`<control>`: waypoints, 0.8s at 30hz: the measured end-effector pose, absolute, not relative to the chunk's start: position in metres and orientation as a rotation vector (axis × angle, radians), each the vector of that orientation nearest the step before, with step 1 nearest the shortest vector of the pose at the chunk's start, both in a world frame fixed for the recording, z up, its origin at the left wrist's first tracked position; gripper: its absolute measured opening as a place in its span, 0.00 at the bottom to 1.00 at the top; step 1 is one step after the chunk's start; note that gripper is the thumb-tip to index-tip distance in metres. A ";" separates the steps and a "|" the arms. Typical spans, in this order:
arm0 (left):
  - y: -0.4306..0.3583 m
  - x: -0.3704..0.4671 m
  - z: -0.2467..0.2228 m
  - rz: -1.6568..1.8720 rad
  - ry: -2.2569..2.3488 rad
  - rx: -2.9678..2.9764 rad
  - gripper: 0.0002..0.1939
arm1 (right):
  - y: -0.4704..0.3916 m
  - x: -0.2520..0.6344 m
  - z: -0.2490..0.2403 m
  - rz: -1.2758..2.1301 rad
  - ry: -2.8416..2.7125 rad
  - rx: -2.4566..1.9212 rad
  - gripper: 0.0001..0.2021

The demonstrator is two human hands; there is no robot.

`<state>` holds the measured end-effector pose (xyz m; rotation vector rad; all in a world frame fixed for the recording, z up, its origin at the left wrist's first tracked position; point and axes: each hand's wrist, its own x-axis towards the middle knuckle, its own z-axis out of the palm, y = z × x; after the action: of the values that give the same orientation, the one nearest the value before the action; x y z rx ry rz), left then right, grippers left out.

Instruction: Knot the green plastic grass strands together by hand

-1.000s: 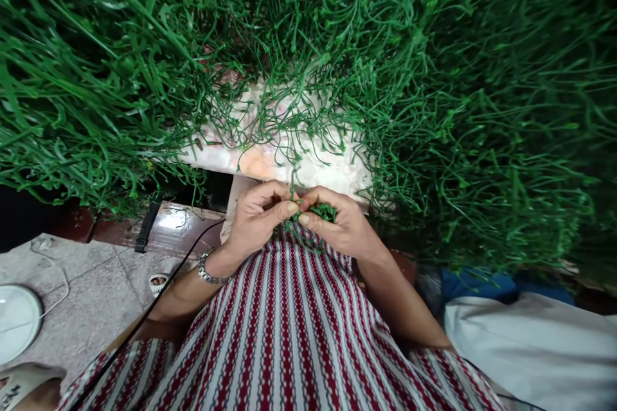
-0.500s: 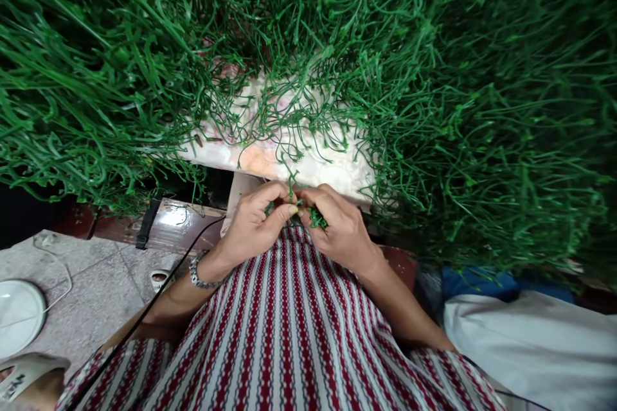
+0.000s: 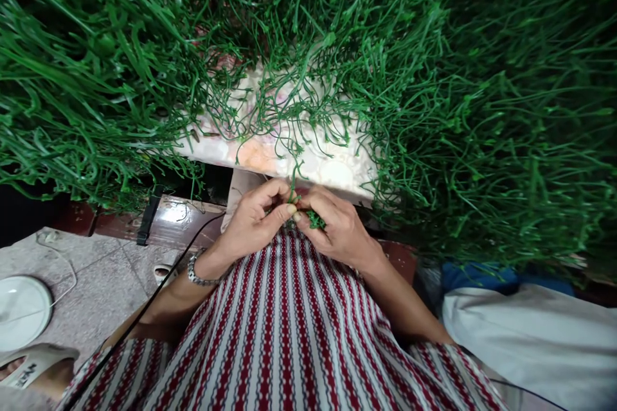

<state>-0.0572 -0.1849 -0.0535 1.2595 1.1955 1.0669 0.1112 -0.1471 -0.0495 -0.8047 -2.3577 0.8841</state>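
Note:
Near the table edge, my left hand (image 3: 258, 218) pinches a thin green stem (image 3: 294, 183) between thumb and forefinger. Its upper end points toward the table. Close beside it, my right hand (image 3: 340, 225) is closed around a small bunch of green pieces (image 3: 315, 219), which shows between its curled fingers. The thumb tips of both hands nearly meet. Beyond the hands, loose green stems (image 3: 308, 109) lie scattered on a pale patterned cloth (image 3: 255, 153).
Large heaps of green stems rise at the left (image 3: 87, 77) and right (image 3: 506, 141). A dark cable crosses my left forearm. A round white object (image 3: 22, 311) and a sandaled foot (image 3: 38, 369) are at lower left; pale fabric (image 3: 530, 334) lies at lower right.
The hands have hardly moved and stay together. The stem at the fingertips has shifted slightly, and its top end has a different bend.

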 end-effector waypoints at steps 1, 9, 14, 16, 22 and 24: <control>-0.184 -0.059 -0.053 1.022 1.176 1.270 0.05 | -0.147 0.113 -0.049 0.887 -2.395 -0.806 0.01; -0.177 -0.073 -0.041 0.688 1.229 1.729 0.07 | -0.151 0.114 -0.044 0.659 -2.745 -0.876 0.09; -0.172 -0.079 -0.049 0.528 1.006 1.745 0.05 | -0.150 0.115 -0.041 0.714 -2.799 -0.808 0.10; -0.171 -0.079 -0.053 0.533 0.911 1.690 0.06 | -0.146 0.117 -0.041 0.902 -2.754 -0.700 0.08; -0.171 -0.074 -0.059 0.573 0.653 1.421 0.12 | -0.133 0.118 -0.048 1.650 -2.371 -0.273 0.08; -0.171 -0.074 -0.059 0.555 0.622 1.390 0.12 | -0.132 0.117 -0.050 1.793 -2.278 -0.226 0.10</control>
<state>-0.0743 -0.1706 -0.0588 1.3899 0.6224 0.5552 0.1175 -0.1319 -0.0501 -0.2264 -2.2781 1.7930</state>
